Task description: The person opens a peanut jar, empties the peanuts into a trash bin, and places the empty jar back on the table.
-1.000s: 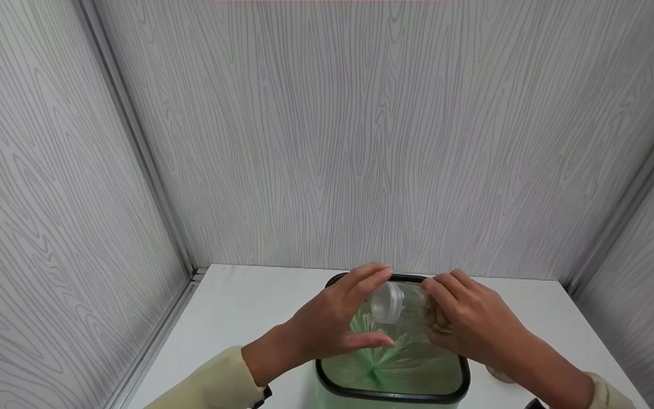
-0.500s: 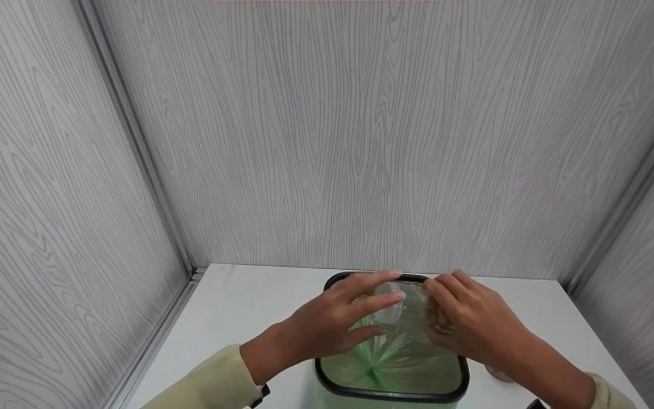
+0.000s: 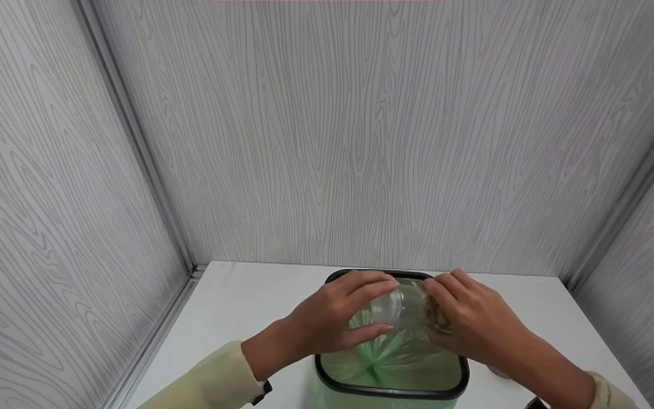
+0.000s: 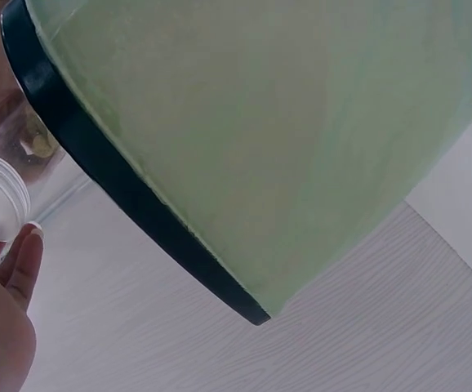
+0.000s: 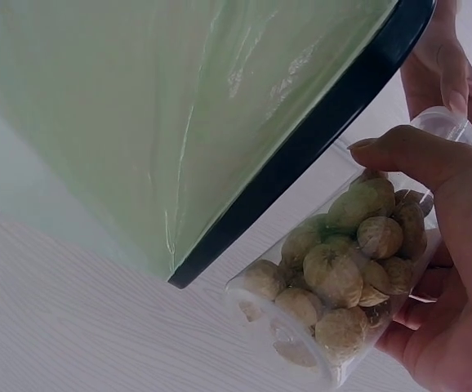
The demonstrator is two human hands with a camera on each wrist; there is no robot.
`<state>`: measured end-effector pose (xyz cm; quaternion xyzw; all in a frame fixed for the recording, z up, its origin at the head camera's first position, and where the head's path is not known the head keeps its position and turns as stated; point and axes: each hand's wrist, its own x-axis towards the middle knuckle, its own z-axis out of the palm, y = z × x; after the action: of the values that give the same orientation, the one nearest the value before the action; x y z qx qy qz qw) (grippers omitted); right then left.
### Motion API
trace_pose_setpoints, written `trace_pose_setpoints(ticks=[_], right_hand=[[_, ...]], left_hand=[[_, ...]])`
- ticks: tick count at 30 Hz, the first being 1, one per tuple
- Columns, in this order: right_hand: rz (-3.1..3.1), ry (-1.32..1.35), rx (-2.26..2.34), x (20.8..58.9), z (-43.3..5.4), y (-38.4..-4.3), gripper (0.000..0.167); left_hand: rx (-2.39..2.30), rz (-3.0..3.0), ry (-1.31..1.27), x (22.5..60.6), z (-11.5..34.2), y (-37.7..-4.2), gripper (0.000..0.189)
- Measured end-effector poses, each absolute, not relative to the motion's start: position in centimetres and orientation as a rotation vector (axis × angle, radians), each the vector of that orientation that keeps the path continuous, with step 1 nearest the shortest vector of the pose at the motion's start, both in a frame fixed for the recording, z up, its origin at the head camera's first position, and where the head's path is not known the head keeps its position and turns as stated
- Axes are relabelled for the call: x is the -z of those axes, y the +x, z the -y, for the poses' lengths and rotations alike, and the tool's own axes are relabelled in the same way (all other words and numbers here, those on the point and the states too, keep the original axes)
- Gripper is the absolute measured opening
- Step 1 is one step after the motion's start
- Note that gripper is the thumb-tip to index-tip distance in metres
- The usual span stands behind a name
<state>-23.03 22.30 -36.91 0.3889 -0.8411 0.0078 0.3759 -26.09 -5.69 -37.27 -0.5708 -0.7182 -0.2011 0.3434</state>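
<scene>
A clear plastic jar [image 5: 334,269] of nuts in shells, peanut-like, lies tilted on its side in the air above a bin in the right wrist view. My right hand [image 3: 469,318] grips the jar's body, thumb on one side and fingers on the other. At its left end is a clear screw lid [image 3: 386,308], its ridged edge visible in the left wrist view. My left hand [image 3: 341,315] holds this lid between thumb and fingers. Below both hands is the green bin with its black rim [image 3: 389,392], lined with a thin green bag [image 3: 375,360].
The bin stands on a white table [image 3: 247,307] near its front. Partly hidden by the right forearm, a small round object [image 3: 498,372] rests on the table to the right. Wood-grain panels [image 3: 361,142] enclose the table at the back and both sides.
The left hand's fingers were spread wide around the lid, then stretched across it, and now bend in around it. The right hand keeps its hold on the jar in nearly the same place.
</scene>
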Motion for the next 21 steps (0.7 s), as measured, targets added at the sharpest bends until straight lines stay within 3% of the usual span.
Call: trace_pose_setpoints(ticks=[12, 21], right_hand=[[2.172, 0.986, -0.009, 36.7, -22.38, -22.93, 0.077], [2.17, 0.985, -0.003, 36.55, -22.49, -22.85, 0.08]], left_hand=[[0.568, 1.853, -1.505, 37.3, 5.62, -26.14, 0.084], [0.468, 1.824, -1.563, 37.09, 5.44, -26.14, 0.069]])
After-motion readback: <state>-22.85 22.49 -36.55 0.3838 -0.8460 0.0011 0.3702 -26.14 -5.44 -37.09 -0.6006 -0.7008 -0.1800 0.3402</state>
